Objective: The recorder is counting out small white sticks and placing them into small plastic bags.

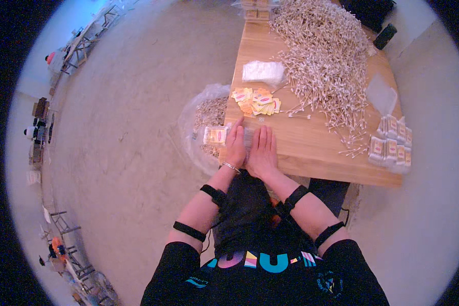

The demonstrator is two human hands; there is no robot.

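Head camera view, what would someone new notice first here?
Probably the huge heap of cotton swabs spread over the far half of the wooden table. Next, the left hand and right hand pressed flat side by side on a clear packet at the near left edge. Small orange and yellow labels lie just beyond them.

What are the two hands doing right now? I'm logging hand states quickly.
Left hand: open, flat on the clear packet.
Right hand: open, flat at the packet's right end.
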